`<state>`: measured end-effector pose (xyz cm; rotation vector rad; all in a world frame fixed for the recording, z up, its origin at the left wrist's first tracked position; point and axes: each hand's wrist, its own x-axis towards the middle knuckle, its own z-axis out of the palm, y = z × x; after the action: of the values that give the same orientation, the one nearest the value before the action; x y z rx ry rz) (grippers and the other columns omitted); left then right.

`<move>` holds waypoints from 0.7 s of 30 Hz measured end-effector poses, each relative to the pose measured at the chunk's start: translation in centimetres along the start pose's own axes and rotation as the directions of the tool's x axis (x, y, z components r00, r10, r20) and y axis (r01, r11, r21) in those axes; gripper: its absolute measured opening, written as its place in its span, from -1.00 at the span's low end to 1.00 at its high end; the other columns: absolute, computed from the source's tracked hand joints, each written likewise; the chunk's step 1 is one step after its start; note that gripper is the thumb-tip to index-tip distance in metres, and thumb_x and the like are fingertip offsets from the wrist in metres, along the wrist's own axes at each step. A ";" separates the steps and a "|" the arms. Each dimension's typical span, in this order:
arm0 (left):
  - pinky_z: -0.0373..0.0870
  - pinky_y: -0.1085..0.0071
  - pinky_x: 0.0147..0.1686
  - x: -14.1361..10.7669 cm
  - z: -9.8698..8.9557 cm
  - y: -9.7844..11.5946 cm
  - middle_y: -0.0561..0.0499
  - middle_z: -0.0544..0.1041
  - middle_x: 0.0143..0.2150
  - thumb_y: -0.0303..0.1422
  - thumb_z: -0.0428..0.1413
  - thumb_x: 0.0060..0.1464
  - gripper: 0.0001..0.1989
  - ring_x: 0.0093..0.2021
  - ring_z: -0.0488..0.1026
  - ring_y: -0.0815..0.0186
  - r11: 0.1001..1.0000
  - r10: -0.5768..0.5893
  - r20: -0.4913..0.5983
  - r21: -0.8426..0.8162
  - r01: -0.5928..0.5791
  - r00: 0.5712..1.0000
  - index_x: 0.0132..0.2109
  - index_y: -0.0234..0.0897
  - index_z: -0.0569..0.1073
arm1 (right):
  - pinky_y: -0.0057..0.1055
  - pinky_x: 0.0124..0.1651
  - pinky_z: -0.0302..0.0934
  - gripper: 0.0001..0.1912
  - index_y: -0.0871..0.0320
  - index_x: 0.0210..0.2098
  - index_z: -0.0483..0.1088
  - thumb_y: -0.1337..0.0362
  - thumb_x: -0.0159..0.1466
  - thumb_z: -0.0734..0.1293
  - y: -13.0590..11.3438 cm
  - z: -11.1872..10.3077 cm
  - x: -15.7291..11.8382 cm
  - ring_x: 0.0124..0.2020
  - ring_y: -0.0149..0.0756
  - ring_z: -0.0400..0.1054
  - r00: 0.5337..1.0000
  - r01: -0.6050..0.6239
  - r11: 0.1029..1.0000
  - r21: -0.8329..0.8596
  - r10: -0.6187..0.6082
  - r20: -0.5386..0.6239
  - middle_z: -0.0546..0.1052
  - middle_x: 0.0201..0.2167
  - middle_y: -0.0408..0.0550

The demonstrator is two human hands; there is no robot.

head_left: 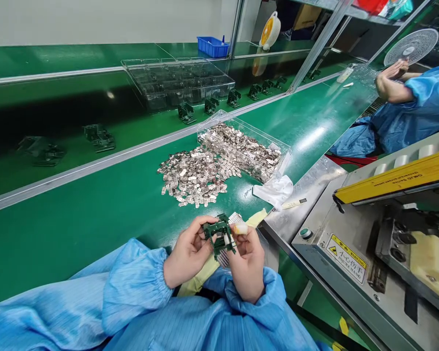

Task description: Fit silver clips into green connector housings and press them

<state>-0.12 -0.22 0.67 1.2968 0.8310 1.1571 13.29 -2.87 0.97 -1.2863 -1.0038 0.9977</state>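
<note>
My left hand (190,251) grips the left side of a dark green plastic frame (219,233) with openings in it, held just above the near edge of the bench. My right hand (248,263) has its fingers closed on the frame's right side. A pale wrapping covers one of its fingertips. Whether a small part sits between the right fingers is hidden. Beyond my hands, a loose pile of small metal pieces (193,178) lies on the green surface. More of these pieces fill a clear plastic tray (249,127) lying behind the pile.
Several similar dark green frames (186,113) sit on the conveyor belt (22,114) beyond a metal rail. A clear compartment tray (179,83) stands there too. A white cloth (276,191) lies by a machine (351,248) at right. A co-worker's hands (393,80) show at upper right.
</note>
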 end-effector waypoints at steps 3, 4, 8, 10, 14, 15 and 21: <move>0.43 0.59 -0.24 0.0 -0.1 0.0 0.04 0.48 -0.21 -0.44 0.11 0.20 -0.74 -0.25 0.44 0.44 1.000 -0.014 0.010 0.003 0.014 1.000 0.03 -0.17 0.36 | -0.46 -0.25 0.32 -0.81 0.10 -0.24 0.37 0.39 0.15 0.40 -0.4 0.3 0.2 -0.32 -0.35 0.41 1.000 -0.031 0.996 0.079 0.031 -0.002 0.50 -0.34 -0.14; 0.43 0.58 -0.24 0.0 -0.1 0.0 0.04 0.48 -0.22 -0.44 0.11 0.20 -0.74 -0.25 0.44 0.43 1.000 -0.019 0.012 0.005 0.018 1.000 0.03 -0.18 0.36 | -0.47 -0.25 0.32 -0.79 0.10 -0.25 0.36 0.41 0.12 0.40 -0.5 0.3 0.3 -0.33 -0.36 0.40 0.999 -0.035 0.995 0.098 0.036 -0.007 0.50 -0.35 -0.15; 0.43 0.56 -0.23 0.0 0.0 0.4 0.02 0.49 -0.20 -0.45 0.12 0.16 -0.74 -0.24 0.45 0.42 0.999 -0.037 0.003 0.000 0.037 0.999 0.01 -0.21 0.37 | -0.50 -0.26 0.31 -0.71 0.09 -0.29 0.33 0.49 0.04 0.41 -0.7 0.4 0.4 -0.34 -0.39 0.38 0.998 -0.057 0.988 0.146 0.060 -0.011 0.47 -0.37 -0.18; 0.43 0.55 -0.25 0.0 0.1 0.8 0.02 0.50 -0.21 -0.47 0.13 0.14 -0.74 -0.27 0.46 0.42 0.998 -0.058 -0.004 -0.002 0.058 0.998 -0.01 -0.22 0.37 | -0.51 -0.27 0.30 -0.71 0.09 -0.31 0.33 0.50 0.03 0.40 -0.9 0.4 0.4 -0.35 -0.39 0.37 0.997 -0.073 0.984 0.164 0.073 0.003 0.46 -0.38 -0.20; 0.43 0.51 -0.33 -0.2 0.3 1.4 0.04 0.48 -0.29 -0.48 0.13 0.10 -0.73 -0.38 0.44 0.42 0.994 -0.105 0.004 0.000 0.105 0.994 -0.03 -0.25 0.37 | -0.50 -0.28 0.30 -0.74 0.09 -0.31 0.32 0.46 0.05 0.40 -1.2 0.5 0.0 -0.37 -0.39 0.36 0.995 -0.100 0.975 0.200 0.098 0.022 0.46 -0.40 -0.21; 0.43 0.50 -0.34 -0.3 0.4 1.6 0.04 0.48 -0.31 -0.48 0.14 0.09 -0.73 -0.39 0.44 0.41 0.994 -0.114 0.010 0.000 0.114 0.993 -0.04 -0.26 0.37 | -0.49 -0.29 0.30 -0.75 0.09 -0.31 0.31 0.43 0.05 0.40 -1.2 0.5 -0.1 -0.38 -0.38 0.36 0.994 -0.108 0.973 0.201 0.106 0.023 0.45 -0.41 -0.20; 0.45 0.49 -0.34 -0.9 0.8 2.0 0.03 0.50 -0.29 -0.49 0.17 0.03 -0.71 -0.39 0.45 0.40 0.993 -0.116 0.026 0.005 0.116 0.993 -0.07 -0.26 0.40 | -0.49 -0.34 0.27 -0.74 0.09 -0.37 0.25 0.34 0.06 0.44 -1.0 -0.1 -1.5 -0.41 -0.38 0.31 0.992 -0.117 0.976 0.182 0.124 -0.027 0.38 -0.44 -0.21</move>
<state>0.06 -1.54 2.63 1.2478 0.8780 1.0446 12.96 -4.35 1.88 -1.2217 -0.7941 1.1259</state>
